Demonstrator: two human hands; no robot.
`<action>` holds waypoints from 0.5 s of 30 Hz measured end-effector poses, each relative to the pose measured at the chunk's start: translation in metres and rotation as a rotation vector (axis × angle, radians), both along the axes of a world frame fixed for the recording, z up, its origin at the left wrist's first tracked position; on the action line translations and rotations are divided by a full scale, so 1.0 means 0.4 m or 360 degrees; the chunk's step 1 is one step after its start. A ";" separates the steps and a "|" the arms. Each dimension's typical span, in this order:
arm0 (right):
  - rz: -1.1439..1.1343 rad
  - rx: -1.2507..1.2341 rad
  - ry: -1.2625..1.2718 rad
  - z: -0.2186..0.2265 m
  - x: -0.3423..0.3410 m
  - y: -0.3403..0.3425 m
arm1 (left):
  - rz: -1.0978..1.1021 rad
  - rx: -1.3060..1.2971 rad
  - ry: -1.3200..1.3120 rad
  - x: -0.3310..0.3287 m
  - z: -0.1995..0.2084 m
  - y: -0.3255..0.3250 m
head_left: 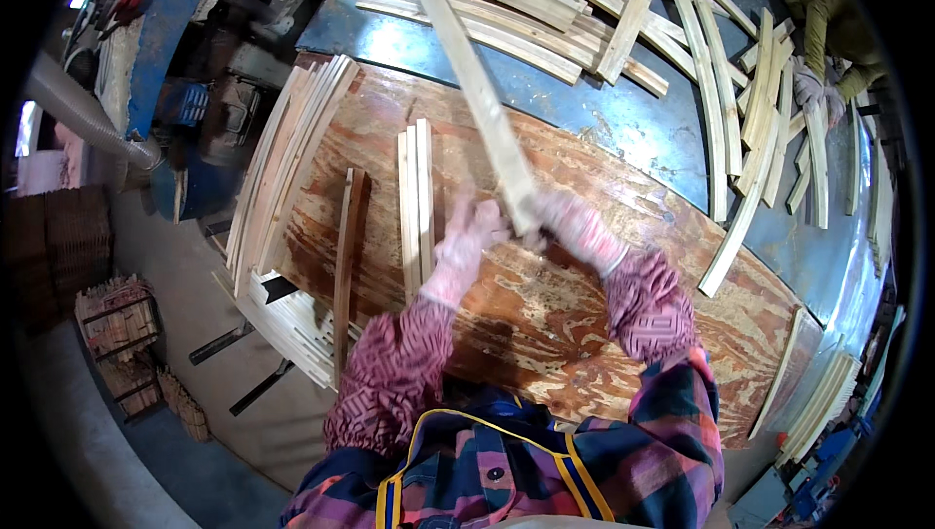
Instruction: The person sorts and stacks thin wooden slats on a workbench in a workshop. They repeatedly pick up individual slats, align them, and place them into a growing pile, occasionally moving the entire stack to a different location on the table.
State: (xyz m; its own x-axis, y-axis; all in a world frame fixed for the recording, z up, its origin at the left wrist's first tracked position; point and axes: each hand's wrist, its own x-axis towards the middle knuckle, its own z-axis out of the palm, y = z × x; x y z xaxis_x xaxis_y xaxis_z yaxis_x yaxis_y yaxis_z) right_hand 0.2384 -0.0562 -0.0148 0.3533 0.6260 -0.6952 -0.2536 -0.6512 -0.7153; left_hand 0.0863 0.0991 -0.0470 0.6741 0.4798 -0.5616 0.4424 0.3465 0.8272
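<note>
A pale wooden strip [482, 100] slants up and away from me over the brown plywood tabletop [575, 334]. Its near end is in my right hand [579, 227], closed round it in a pinkish work glove. Just left of that end is my left hand [469, 242], gloved alike and blurred by motion; its fingers look apart and hold nothing I can see. Beside the left hand, several narrow strips [415, 203] lie together on the plywood. Further left, a darker-edged strip [348, 256] lies by itself.
A bundle of long strips [292, 154] lines the plywood's left edge. Beyond, a blue metal surface [604, 134] carries loose piles of strips [487, 13]. At far right, another person's gloved hands [816, 95] touch strips. Machinery [263, 52] stands at upper left, stacked wood [117, 324] below it.
</note>
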 end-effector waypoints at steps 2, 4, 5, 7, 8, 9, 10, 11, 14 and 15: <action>0.0032 0.0241 -0.0136 -0.067 -0.025 -0.024 | 0.0146 -0.0437 -0.0001 0.054 -0.003 -0.020; 0.0263 0.0012 -0.0724 -0.054 0.090 0.044 | 0.0221 -0.0299 -0.0014 0.069 0.017 -0.026; 0.0367 -0.0131 -0.1003 -0.042 0.145 0.083 | 0.0248 -0.0200 -0.0037 0.045 0.042 -0.023; 0.0096 -0.0298 -0.1718 -0.132 0.288 0.117 | 0.0211 -0.0001 -0.0104 -0.033 0.094 -0.045; -0.0142 -0.0384 -0.2265 -0.220 0.346 0.106 | -0.0111 0.0664 -0.0053 -0.088 0.067 -0.048; -0.0185 -0.0430 -0.2324 -0.226 0.375 0.141 | -0.0385 0.1345 0.0027 -0.163 0.019 -0.046; -0.0086 -0.0653 -0.2275 -0.204 0.345 0.190 | -0.0413 0.1594 0.0204 -0.227 0.004 -0.057; 0.0017 -0.0883 -0.2219 -0.173 0.306 0.229 | -0.0447 0.1831 0.0384 -0.286 -0.004 -0.070; 0.0000 -0.0782 -0.2219 -0.207 0.281 0.246 | -0.0675 0.2096 0.0592 -0.417 -0.074 -0.063; 0.0083 -0.0796 -0.2157 -0.228 0.289 0.235 | -0.0666 0.2116 0.0669 -0.403 -0.060 -0.064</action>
